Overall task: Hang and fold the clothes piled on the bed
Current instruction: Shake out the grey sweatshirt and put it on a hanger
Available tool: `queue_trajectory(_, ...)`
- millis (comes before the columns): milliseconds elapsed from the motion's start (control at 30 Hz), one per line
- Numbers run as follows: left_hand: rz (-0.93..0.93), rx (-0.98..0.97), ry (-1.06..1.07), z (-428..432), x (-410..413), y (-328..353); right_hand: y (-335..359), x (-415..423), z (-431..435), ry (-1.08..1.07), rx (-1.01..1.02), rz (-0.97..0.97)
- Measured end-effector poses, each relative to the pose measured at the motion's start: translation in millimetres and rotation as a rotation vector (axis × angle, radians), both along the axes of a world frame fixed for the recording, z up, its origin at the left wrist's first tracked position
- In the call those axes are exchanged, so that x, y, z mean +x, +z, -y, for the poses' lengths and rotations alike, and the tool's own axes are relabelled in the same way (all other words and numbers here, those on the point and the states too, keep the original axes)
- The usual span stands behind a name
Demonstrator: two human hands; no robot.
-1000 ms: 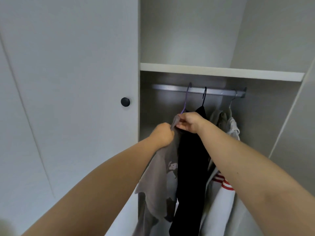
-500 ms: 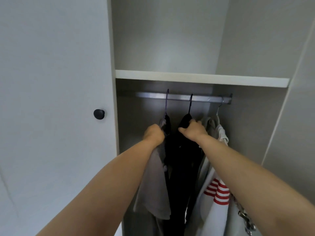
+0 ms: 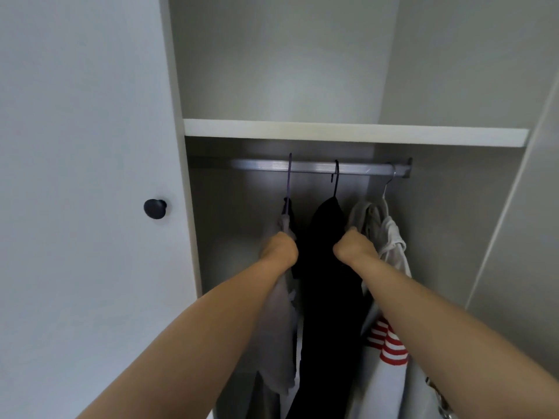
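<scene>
Inside the wardrobe a metal rail (image 3: 317, 167) carries three hangers. A grey T-shirt (image 3: 279, 322) hangs at the left from a purple hanger (image 3: 289, 182), and my left hand (image 3: 279, 247) grips its shoulder just below the hook. A black garment (image 3: 328, 291) hangs in the middle on a dark hanger (image 3: 335, 179). My right hand (image 3: 354, 246) grips cloth at the black garment's right shoulder, next to a white garment with red stripes (image 3: 385, 346). A beige piece (image 3: 367, 214) hangs above that hand.
The white shelf (image 3: 354, 133) runs above the rail. The shut wardrobe door with a black knob (image 3: 155, 208) stands at the left, and the wardrobe's right wall (image 3: 447, 237) bounds the hanging space. Free rail shows left of the purple hanger.
My hands have moved apart: the left has slid the grey T-shirt on its hanger leftward, the right has gone to the black garment's right side. The view has moved closer.
</scene>
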State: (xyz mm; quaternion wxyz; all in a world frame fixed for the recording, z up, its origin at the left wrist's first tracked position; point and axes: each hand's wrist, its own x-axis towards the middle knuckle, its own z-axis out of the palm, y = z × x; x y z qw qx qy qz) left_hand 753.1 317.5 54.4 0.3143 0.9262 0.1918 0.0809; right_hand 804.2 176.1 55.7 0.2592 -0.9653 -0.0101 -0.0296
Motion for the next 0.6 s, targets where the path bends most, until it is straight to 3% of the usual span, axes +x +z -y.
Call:
queue_trajectory(433, 0.058, 0.037, -0.044, -1.4, -42.4, -21.0, -20.4, -48.8, -7.3, 0.107, -0.202, 0.14)
queue_trajectory(600, 0.096, 0.153, -0.046, -8.3, -81.4, -25.7, -23.1, -78.1, -10.4, 0.068, -0.367, 0.327)
